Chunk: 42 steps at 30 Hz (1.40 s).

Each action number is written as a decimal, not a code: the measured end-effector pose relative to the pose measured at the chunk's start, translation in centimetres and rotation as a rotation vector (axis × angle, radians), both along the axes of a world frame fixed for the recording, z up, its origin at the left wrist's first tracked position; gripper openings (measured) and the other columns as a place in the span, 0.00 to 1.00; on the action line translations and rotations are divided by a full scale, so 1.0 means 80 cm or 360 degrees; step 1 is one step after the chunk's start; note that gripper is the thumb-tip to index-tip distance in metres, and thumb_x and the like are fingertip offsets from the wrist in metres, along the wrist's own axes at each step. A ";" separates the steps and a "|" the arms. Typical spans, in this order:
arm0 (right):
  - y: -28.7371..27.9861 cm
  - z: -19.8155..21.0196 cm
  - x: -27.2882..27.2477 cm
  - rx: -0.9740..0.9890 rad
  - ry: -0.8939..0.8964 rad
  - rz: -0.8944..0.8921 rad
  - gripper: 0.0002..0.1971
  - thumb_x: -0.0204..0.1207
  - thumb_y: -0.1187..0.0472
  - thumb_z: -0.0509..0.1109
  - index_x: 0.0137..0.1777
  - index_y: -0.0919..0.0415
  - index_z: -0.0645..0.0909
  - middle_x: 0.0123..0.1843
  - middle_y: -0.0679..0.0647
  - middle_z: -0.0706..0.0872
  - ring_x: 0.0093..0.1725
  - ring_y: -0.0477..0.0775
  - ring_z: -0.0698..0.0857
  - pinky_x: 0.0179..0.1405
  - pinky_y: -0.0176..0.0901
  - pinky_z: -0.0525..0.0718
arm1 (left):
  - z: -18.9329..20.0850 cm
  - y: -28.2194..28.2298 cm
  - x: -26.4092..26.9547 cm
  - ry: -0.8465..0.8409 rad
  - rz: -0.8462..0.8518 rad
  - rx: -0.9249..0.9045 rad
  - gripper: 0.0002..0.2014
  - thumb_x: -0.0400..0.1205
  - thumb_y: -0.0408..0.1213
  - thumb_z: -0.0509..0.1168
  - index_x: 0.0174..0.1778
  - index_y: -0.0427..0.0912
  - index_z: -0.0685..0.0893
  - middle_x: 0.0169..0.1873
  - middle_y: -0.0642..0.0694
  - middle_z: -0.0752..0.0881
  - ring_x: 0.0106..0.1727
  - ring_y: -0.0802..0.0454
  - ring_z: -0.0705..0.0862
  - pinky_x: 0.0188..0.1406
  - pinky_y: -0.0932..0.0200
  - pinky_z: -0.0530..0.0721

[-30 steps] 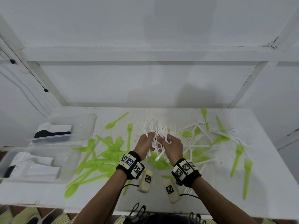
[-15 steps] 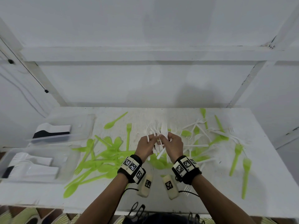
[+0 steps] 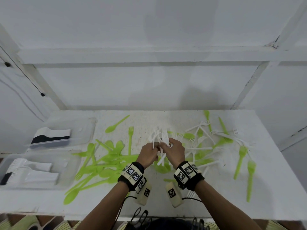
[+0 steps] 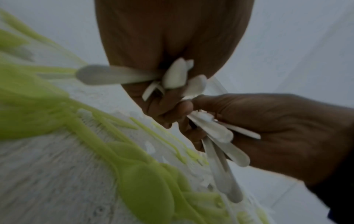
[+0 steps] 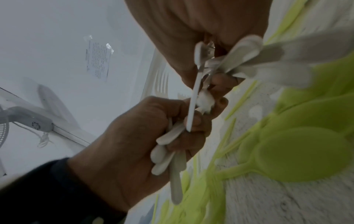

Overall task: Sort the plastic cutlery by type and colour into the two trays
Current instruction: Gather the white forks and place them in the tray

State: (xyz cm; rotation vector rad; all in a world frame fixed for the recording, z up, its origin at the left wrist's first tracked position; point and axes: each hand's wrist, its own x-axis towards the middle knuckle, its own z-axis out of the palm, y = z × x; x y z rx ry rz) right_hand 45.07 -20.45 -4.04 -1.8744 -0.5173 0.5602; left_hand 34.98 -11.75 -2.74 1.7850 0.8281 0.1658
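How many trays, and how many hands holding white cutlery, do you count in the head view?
Trays: 2 (far tray, near tray)
Hands holding white cutlery: 2 (left hand, right hand)
Total: 4

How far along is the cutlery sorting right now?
Early on. Done: the two trays, far and near, each hold some white cutlery. In hand: the left hand and right hand together grip a bunch of white forks above the table. Left: the green pile and the mixed white and green scatter on the right are unsorted.
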 end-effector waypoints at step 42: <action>0.008 0.017 -0.008 0.0220 0.0562 0.0019 0.14 0.83 0.54 0.73 0.62 0.63 0.82 0.59 0.62 0.90 0.57 0.59 0.90 0.57 0.61 0.88 | 0.003 0.008 -0.006 -0.0534 0.0169 -0.0350 0.11 0.87 0.27 0.60 0.61 0.36 0.85 0.57 0.40 0.91 0.63 0.48 0.89 0.65 0.53 0.86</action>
